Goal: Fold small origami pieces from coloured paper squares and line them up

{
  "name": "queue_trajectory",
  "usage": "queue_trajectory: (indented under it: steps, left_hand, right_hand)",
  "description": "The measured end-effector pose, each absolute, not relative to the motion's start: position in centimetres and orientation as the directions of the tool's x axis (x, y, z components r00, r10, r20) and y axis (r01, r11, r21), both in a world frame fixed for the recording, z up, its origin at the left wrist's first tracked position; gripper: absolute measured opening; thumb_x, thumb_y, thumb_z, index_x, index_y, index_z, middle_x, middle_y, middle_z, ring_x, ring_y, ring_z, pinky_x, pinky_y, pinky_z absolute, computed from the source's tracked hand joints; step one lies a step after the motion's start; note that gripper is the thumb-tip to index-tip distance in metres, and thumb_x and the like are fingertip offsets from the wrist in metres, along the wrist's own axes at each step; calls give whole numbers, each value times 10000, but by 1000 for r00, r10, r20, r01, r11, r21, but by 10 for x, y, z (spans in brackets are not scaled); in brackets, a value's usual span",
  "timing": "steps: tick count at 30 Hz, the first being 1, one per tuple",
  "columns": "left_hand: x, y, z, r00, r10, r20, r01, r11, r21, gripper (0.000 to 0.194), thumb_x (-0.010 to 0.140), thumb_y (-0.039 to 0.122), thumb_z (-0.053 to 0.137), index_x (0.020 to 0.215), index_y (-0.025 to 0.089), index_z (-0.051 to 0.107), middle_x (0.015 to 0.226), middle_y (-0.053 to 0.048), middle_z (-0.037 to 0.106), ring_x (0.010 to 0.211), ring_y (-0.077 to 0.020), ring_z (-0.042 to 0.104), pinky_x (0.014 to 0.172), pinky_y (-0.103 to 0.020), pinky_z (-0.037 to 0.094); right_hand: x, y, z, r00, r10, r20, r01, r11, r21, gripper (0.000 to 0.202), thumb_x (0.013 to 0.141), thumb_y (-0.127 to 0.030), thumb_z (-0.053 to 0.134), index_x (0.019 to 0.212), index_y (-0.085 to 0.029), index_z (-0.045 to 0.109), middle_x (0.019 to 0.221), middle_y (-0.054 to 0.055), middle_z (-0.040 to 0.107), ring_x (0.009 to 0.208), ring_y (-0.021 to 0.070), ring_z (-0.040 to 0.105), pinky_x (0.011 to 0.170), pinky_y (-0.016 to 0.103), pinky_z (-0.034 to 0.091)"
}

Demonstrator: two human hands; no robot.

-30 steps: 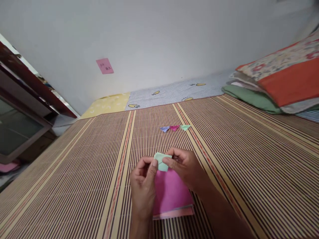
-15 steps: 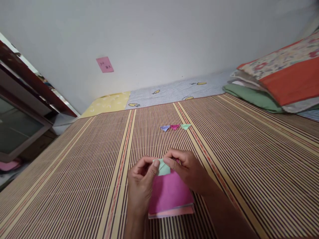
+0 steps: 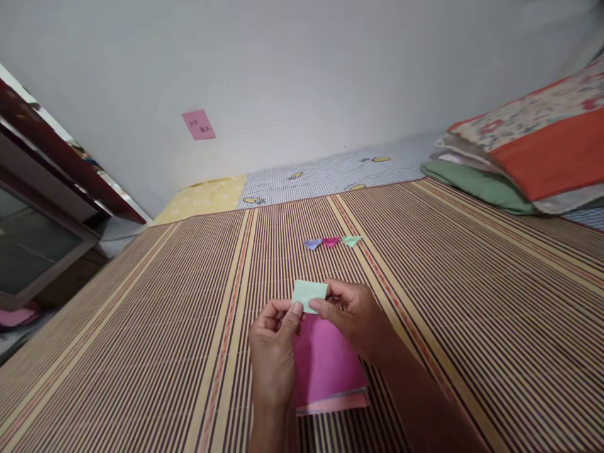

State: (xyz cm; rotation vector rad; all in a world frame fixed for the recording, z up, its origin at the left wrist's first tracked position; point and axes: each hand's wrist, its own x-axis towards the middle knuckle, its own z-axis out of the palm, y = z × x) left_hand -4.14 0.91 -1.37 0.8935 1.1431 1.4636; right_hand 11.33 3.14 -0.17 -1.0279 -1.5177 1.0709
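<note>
A small pale green paper [image 3: 309, 292] is pinched between both hands above a stack of coloured sheets. My left hand [image 3: 274, 343] grips its lower left corner with thumb and fingers. On the right side, my right hand [image 3: 353, 318] holds the paper, thumb on its front face. Beneath lies the stack [image 3: 328, 368], magenta on top with a salmon sheet showing at the near edge. Farther off, three small folded paper triangles lie in a row: lilac [image 3: 312, 244], magenta [image 3: 331, 241] and green [image 3: 352, 241].
The striped mat [image 3: 165, 327] spreads under everything. Folded bedding [image 3: 538, 145] is piled at the back right. A pink note [image 3: 199, 124] is on the wall. A dark-framed cabinet [image 3: 38, 239] stands at the left.
The green paper has been turned and raised, and now shows a flat rectangular face. My left hand has shifted slightly right; the fingers of both hands have changed their hold.
</note>
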Motion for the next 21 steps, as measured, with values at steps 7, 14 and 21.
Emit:
queue_trajectory:
  steps: [7, 14, 21]
  left_hand:
    - [-28, 8, -15, -195, 980, -43, -458, -52, 888, 244, 740, 284, 864, 724, 156, 657, 635, 20, 648, 602, -94, 570, 625, -194, 463]
    - [-20, 8, -12, -188, 982, -30, -440, -57, 896, 273, 729, 304, 867, 720, 164, 632, 676, 4, 677, 636, -116, 616, 654, -225, 510]
    - [-39, 2, -2, -295, 938, 180, 46, -174, 984, 192, 784, 323, 823, 893, 183, 750, 742, -2, 666, 640, -122, 573, 574, -211, 457]
  right_hand:
    - [110, 31, -1, -166, 957, 239, -97, 225, -969, 178, 871, -321, 701, 772, -182, 650, 666, -27, 587, 633, 139, 540, 596, 251, 427]
    - [110, 30, 4, -118, 954, 276, -153, 257, -954, 211, 896, -329, 660, 741, -189, 639, 643, -36, 545, 590, 123, 484, 555, 245, 382]
    - [129, 29, 6, -255, 925, 281, 132, 321, -938, 235, 941, -319, 626, 756, -178, 655, 643, -31, 522, 586, 125, 437, 533, 258, 326]
